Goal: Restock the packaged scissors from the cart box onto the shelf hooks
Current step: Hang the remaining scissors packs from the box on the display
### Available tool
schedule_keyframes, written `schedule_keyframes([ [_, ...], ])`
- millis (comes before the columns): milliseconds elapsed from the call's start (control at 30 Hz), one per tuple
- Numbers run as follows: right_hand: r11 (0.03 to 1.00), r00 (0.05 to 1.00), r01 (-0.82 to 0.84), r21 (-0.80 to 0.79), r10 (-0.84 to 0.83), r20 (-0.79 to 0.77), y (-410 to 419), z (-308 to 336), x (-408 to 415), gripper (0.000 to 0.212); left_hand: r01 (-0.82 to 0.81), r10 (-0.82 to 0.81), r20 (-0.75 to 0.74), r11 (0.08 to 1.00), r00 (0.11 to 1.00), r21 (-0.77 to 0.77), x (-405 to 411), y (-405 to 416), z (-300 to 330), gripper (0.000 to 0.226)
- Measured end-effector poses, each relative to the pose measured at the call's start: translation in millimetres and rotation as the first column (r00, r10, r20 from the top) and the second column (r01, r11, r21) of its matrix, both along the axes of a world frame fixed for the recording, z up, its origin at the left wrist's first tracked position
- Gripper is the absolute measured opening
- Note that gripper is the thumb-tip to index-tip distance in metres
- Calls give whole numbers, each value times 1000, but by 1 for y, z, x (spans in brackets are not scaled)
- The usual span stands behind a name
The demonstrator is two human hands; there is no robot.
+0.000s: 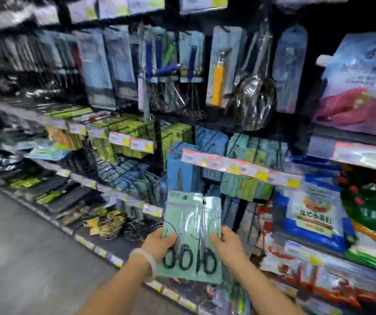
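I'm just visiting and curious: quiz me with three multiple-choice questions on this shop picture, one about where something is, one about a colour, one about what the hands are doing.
1. Where are the scissors packs?
A. On the floor
B. Held up in front of the shelves
C. Hanging on a top hook

2. What colour are the scissors' handle loops?
A. Black
B. Red
C. Yellow

3. What are the two hands doing?
A. Both hang free
B. Only one holds the packs
C. Each grips a side of the packs

Answers: 1 B, the packs sit between the hands before the price strip. 2 A, dark loops show against the pale green card. 3 C, the left hand and right hand pinch opposite edges.
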State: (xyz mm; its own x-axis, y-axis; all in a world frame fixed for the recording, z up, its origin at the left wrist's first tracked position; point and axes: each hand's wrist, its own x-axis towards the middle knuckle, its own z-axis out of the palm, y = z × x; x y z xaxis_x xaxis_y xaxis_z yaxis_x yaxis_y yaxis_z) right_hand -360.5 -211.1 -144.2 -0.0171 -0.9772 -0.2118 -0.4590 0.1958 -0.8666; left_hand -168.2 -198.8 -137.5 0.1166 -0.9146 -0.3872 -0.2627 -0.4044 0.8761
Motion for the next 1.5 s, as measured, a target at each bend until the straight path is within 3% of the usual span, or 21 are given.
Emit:
schedule_keyframes([
  [100, 998, 997, -66, -1, 66, 35, -24, 1, 42, 6, -106, 106, -49, 994, 993, -1, 34, -4, -5, 9],
  [200, 994, 993, -108, 16, 107, 50, -49, 0, 78, 20, -190, 191, -100, 981, 976, 25, 63, -15, -8, 21],
  [300, 988, 987, -153, 31, 152, 55, -78, -2, 115, 26, -226, 226, -131, 974, 965, 16, 98, -35, -5, 10],
  [600, 984, 982, -177, 15, 176, 61, -169, -4, 192, 11, -296, 295, -73, 955, 953, -12, 179, -119, 2, 22],
  [733, 983, 984, -177, 54, 176, 26, -196, -3, 220, 33, -292, 291, -58, 956, 955, -6, 207, -145, -5, 27],
  [867, 980, 982, -191, 52, 190, 17, -215, -9, 244, 9, -282, 282, -76, 959, 956, 17, 234, -163, -13, 26],
  [1033, 991, 992, -123, 48, 121, 43, -245, -7, 279, 11, -226, 230, -131, 973, 964, 49, 274, -204, -20, 16],
  [1233, 998, 990, 56, -17, -53, 131, -273, 0, 322, 42, -45, 46, -93, 999, 995, 13, 327, -247, -16, 25],
  [1300, 984, 973, 168, -64, -155, 170, -280, 4, 335, 38, -16, 18, -71, 1000, 997, 19, 345, -259, -13, 35],
  [1400, 957, 940, 288, -43, -274, 202, -286, 3, 349, 36, 17, -14, -121, 999, 993, 27, 364, -273, -12, 12],
  [1500, 936, 918, 351, 4, -345, 194, -284, -7, 356, 43, 125, -123, -112, 992, 986, 15, 373, -282, -17, 13],
])
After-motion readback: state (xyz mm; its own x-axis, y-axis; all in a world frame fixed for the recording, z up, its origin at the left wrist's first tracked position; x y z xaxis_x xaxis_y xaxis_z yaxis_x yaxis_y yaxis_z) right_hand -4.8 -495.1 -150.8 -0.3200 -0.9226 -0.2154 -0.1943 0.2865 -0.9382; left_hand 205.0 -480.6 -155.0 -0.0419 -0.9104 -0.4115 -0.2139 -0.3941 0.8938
